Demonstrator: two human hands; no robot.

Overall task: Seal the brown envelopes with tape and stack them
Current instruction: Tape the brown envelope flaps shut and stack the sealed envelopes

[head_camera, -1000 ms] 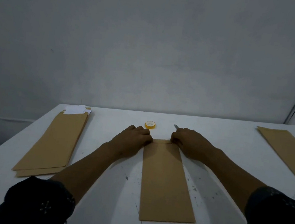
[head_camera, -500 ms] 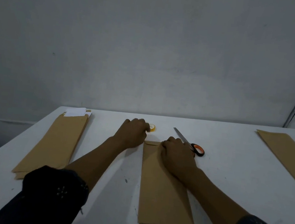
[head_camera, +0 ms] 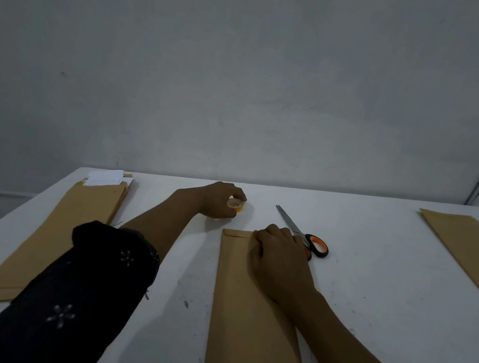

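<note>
Partly hidden under the right hand, envelope flap and scissors.

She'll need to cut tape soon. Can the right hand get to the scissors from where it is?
Probably yes. The right hand rests on the middle envelope, with the scissors lying just beside its knuckles on the table; nothing lies between them.

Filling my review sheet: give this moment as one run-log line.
left hand: grips tape roll | right hand: rests on middle envelope | scissors: untouched
</note>
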